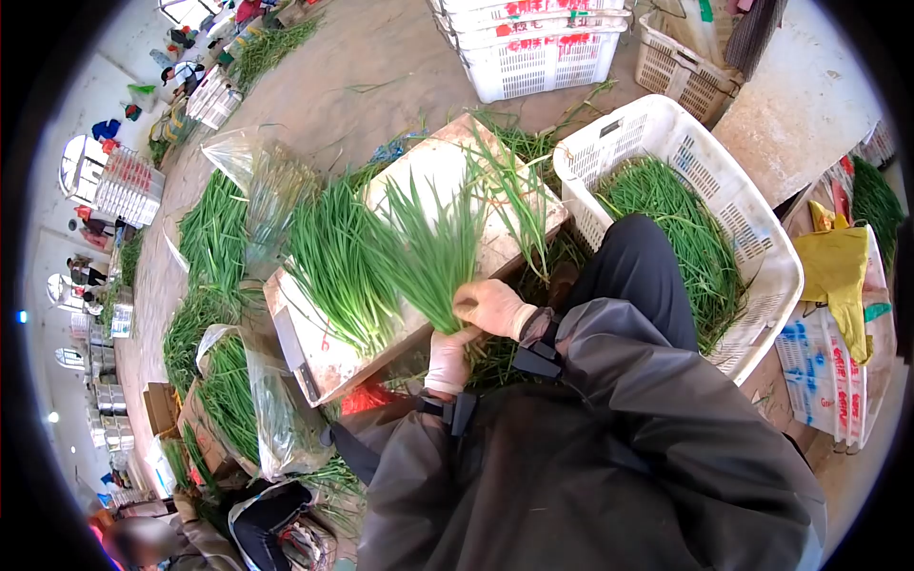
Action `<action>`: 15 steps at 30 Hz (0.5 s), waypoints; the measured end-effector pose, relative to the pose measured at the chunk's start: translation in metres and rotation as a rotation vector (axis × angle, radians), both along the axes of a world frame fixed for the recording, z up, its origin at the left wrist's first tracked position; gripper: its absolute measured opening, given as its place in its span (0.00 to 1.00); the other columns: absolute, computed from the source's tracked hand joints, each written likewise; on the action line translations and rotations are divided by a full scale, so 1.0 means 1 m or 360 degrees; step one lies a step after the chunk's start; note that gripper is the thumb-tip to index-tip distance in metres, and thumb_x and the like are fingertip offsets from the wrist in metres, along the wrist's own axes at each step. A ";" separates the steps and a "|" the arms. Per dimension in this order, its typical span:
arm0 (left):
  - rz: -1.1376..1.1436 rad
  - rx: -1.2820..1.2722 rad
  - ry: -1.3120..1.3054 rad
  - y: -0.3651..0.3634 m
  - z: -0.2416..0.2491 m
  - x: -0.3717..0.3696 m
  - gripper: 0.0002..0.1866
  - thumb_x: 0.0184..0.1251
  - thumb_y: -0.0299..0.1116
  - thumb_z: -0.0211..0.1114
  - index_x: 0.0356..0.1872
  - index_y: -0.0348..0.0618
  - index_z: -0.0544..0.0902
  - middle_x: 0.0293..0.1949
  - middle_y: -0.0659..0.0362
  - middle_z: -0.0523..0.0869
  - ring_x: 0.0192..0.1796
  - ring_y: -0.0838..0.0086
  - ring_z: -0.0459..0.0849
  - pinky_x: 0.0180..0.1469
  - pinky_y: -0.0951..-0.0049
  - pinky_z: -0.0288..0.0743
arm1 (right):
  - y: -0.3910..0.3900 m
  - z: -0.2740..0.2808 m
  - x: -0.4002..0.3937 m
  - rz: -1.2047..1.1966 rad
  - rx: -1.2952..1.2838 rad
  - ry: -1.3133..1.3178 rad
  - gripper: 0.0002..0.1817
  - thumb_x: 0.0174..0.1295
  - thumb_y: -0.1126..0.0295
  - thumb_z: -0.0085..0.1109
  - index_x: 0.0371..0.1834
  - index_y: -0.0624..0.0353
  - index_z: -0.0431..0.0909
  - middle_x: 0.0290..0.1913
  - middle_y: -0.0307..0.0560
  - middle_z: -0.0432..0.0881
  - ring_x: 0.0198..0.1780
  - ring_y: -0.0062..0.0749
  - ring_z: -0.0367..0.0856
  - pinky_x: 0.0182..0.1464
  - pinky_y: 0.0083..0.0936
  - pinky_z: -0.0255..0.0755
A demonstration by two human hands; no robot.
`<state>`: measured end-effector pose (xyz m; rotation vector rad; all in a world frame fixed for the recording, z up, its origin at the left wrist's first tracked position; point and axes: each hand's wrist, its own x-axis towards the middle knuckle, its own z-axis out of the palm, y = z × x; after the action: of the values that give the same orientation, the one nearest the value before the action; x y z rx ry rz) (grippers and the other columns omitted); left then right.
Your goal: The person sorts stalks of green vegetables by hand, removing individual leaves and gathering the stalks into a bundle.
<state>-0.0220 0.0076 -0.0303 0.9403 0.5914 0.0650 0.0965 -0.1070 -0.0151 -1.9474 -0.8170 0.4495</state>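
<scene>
A bunch of green chives fans out over a low white-topped board. Its lower ends are in my gloved hands. My left hand is closed round the stalk ends from below, at the board's near edge. Just above it, my right hand has its fingers pressed together on the same stalks. A larger pile of chives lies on the board left of the held bunch. Some loose, yellowish stalks lie on its right part. A broad blade rests at the board's left corner.
At right is a white crate with chives inside. Stacked white crates stand beyond the board. Plastic bags of chives are at left. A yellow glove lies on a crate at far right. Another person is at lower left.
</scene>
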 end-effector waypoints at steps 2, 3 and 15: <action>0.0032 -0.0114 0.0094 0.004 -0.005 -0.002 0.14 0.61 0.21 0.67 0.48 0.36 0.82 0.36 0.60 0.85 0.30 0.73 0.80 0.35 0.72 0.77 | -0.002 -0.013 0.004 0.0123 0.0236 0.0081 0.14 0.64 0.59 0.66 0.42 0.58 0.88 0.42 0.55 0.89 0.47 0.49 0.87 0.51 0.38 0.80; 0.0052 -0.0212 0.0133 0.007 -0.005 -0.002 0.14 0.61 0.21 0.66 0.48 0.36 0.81 0.35 0.59 0.85 0.30 0.73 0.79 0.35 0.72 0.76 | -0.006 -0.016 0.007 0.0026 0.0368 0.0183 0.11 0.65 0.64 0.66 0.43 0.58 0.88 0.41 0.53 0.90 0.42 0.42 0.88 0.48 0.34 0.81; 0.0156 -0.0718 0.0000 0.013 0.000 -0.006 0.10 0.60 0.24 0.60 0.43 0.39 0.79 0.34 0.60 0.81 0.26 0.75 0.70 0.34 0.72 0.67 | -0.002 -0.029 0.014 0.0075 0.0433 0.0721 0.44 0.59 0.53 0.76 0.72 0.70 0.67 0.63 0.59 0.82 0.61 0.46 0.81 0.64 0.32 0.73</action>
<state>-0.0283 0.0204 -0.0300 0.4738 0.6193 0.0176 0.1109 -0.1090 -0.0443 -1.4991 -0.5938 0.7351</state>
